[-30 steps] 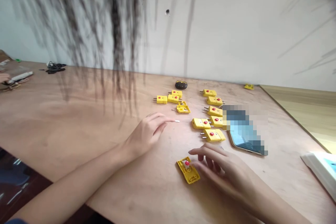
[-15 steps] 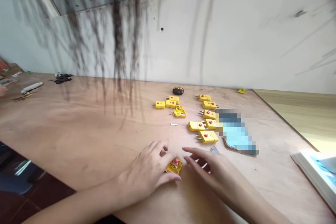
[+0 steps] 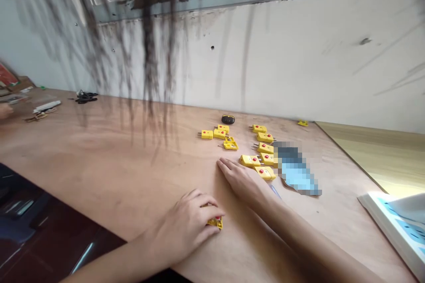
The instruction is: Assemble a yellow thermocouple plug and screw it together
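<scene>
My left hand (image 3: pixel 194 221) is closed around an open yellow plug housing (image 3: pixel 215 222) on the table; a bit of red button shows between its fingers. Farther forward, my right hand (image 3: pixel 237 174) has its fingers pressed together, tips down on the tabletop. They cover the spot where a small pale strip lay, and what is under them is hidden. Just beyond those fingertips lies an opened yellow plug (image 3: pixel 230 145) with its inside showing. Beside the right hand is a yellow plug (image 3: pixel 264 173) with a red button, its prongs hidden by the hand.
Several yellow plugs (image 3: pixel 219 133) stand in two groups on the wooden table (image 3: pixel 139 168). A black oval case (image 3: pixel 228 119) lies near the wall. A blurred-out flat object (image 3: pixel 300 172) and a white power strip (image 3: pixel 392 230) are at right. Another person's hand (image 3: pixel 5 110) shows at far left.
My right hand has moved forward and left, away from the housing, over the small pale strip. My left hand keeps hold of the housing, its fingers now covering more of it. The view has shifted slightly.
</scene>
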Motion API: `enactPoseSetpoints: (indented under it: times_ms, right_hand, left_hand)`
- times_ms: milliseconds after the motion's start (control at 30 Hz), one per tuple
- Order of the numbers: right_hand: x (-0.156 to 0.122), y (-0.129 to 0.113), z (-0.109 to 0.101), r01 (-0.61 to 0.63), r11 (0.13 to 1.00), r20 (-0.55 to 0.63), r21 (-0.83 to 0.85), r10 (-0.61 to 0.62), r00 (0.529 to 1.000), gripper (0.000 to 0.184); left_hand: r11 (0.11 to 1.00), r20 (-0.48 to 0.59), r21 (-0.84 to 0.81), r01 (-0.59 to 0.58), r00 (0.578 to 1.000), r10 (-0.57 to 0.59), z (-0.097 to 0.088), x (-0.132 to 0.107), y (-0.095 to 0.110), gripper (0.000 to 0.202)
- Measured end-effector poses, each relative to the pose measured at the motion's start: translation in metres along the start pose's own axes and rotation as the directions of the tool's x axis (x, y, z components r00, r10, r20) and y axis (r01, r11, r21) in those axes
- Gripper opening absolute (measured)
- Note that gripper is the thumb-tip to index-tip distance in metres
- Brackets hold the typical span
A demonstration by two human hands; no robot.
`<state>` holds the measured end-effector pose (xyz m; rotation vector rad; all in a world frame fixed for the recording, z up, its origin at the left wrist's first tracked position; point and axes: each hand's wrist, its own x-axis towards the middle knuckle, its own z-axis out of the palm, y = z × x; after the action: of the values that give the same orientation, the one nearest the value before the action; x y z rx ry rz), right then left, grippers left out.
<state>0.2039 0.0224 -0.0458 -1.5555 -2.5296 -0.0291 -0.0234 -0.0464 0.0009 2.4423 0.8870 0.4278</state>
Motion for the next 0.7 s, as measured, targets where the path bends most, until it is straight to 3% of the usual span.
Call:
enactPoseSetpoints:
  times_ms: [167,333,500,700]
  right_hand:
    - [-0.043,-0.01,-0.011,0.032,0.999,-0.016,0.017,-0.032,0.999,0.006]
    - [-0.081,-0.011,-0.018,0.075,0.973,-0.162,0.217,-0.04,0.986,0.026]
    - [-0.096,-0.019,-0.017,0.071,0.873,-0.186,0.483,0.024,0.982,0.023]
    - [-0.098,-0.029,-0.017,0.074,0.743,-0.14,0.665,0.027,0.99,0.021]
  left_hand:
    - [0.988,-0.049,-0.138,0.061,0.996,-0.069,0.013,-0.007,0.002,0.051]
    - [0.949,-0.134,-0.29,0.126,0.976,-0.171,0.022,-0.004,0.006,0.075]
    - [0.9,-0.158,-0.373,0.226,0.94,-0.302,0.025,-0.003,0.011,0.07]
    - [0.916,-0.168,-0.355,0.19,0.95,-0.262,0.023,-0.006,0.013,0.063]
